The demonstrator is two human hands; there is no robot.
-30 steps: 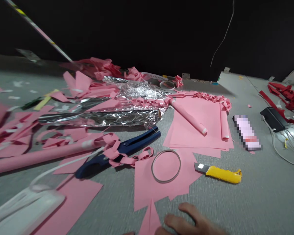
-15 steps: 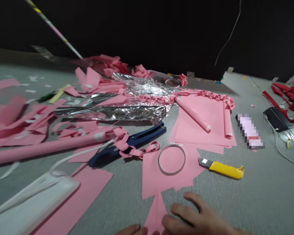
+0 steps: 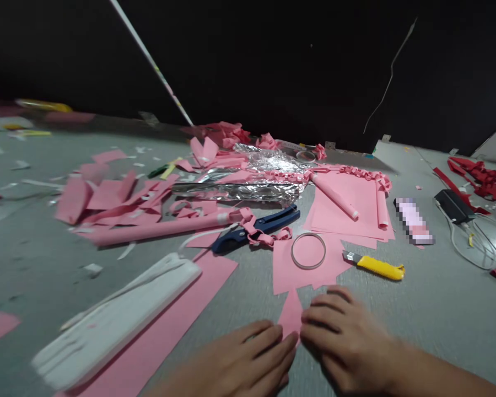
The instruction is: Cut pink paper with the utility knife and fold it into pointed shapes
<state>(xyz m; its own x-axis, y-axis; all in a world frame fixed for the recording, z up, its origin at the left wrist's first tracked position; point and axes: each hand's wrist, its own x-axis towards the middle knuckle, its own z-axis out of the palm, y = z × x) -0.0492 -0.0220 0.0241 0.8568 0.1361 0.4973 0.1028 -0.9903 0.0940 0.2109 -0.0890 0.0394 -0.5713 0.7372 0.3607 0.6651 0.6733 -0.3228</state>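
Observation:
A piece of folded pink paper (image 3: 291,315) with a pointed tip lies on the grey surface at the bottom centre. My left hand (image 3: 248,353) has its fingers pressed together on the paper's lower left part. On the right edge, the bent fingers of my right hand (image 3: 347,336) press the paper down. The paper's lower end is hidden by both hands. Just beyond the tip lie a flat pink sheet (image 3: 283,278) with uneven edges and a thin metal ring (image 3: 293,258) on it. A yellow box cutter (image 3: 380,268), blade out, rests to the right.
Dark blue hand shears (image 3: 268,223) lie under a pink paper chain (image 3: 264,238). A white power strip (image 3: 119,320) sits on a pink sheet at left. Behind are rolled pink paper (image 3: 161,230), silver foil (image 3: 240,192), stacked pink sheets (image 3: 334,207) and a black adapter (image 3: 453,205).
The camera view has turned left, so the objects appear farther right. My left hand has come well into view, and my right hand's fingers have drawn together at the paper's edge.

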